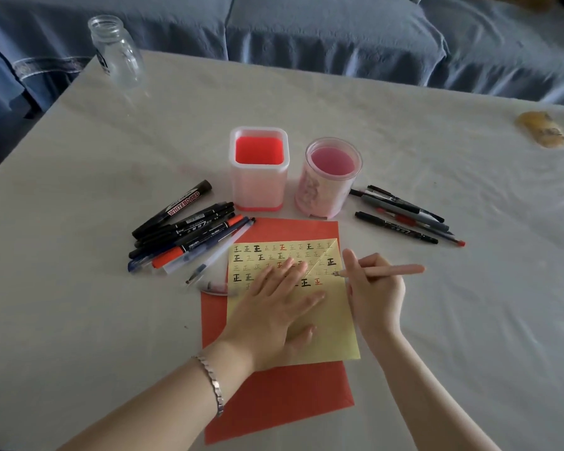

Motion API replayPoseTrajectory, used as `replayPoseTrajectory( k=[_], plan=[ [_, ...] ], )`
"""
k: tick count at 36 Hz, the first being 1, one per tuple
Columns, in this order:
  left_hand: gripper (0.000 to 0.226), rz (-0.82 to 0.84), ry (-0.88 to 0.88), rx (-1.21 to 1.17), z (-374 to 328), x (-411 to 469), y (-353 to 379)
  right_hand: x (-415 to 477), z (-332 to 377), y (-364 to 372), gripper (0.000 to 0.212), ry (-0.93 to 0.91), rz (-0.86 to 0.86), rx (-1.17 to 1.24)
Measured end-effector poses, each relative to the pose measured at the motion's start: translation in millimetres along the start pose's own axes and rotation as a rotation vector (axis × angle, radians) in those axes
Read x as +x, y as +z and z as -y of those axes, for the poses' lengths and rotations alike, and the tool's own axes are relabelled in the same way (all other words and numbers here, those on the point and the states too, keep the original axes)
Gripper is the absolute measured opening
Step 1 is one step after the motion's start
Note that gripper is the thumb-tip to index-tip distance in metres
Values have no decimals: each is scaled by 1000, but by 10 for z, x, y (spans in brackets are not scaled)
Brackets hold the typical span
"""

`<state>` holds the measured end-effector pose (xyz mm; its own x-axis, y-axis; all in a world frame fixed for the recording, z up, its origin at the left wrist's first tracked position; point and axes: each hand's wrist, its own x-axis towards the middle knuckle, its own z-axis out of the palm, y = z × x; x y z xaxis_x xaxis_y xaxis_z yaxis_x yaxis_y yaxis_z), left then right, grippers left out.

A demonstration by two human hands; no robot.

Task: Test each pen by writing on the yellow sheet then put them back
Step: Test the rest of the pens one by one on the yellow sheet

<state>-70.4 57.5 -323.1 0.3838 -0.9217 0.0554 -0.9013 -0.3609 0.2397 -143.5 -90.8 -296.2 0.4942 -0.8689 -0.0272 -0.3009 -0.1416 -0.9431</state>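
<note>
The yellow sheet (334,320), covered with rows of written marks, lies on a red sheet (280,398). My left hand (274,314) rests flat on the yellow sheet with straight fingers. My right hand (373,294) grips a pink pen (391,270) whose tip touches the sheet near its right edge. A square red-and-white pen holder (259,169) and a round pink holder (331,177) stand behind the sheets, both without pens. Several markers and pens (186,234) lie in a pile to the left; several more pens (404,214) lie to the right.
A pen cap or clear pen (217,287) lies at the red sheet's left edge. A clear glass jar (116,52) stands at the table's far left corner. A yellowish wrapped object (542,129) lies at the far right. A blue sofa (339,30) runs behind the table.
</note>
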Motion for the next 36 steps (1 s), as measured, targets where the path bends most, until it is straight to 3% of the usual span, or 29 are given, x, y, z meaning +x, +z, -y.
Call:
replayPoseTrajectory(
  k=[13, 36],
  plan=[
    [46, -24, -7, -80, 4, 0, 7, -5, -111, 78, 37, -7, -70, -61],
    [46, -9, -28, -99, 9, 1, 26, -19, -88, 87, 35, 17, -42, -46]
  ],
)
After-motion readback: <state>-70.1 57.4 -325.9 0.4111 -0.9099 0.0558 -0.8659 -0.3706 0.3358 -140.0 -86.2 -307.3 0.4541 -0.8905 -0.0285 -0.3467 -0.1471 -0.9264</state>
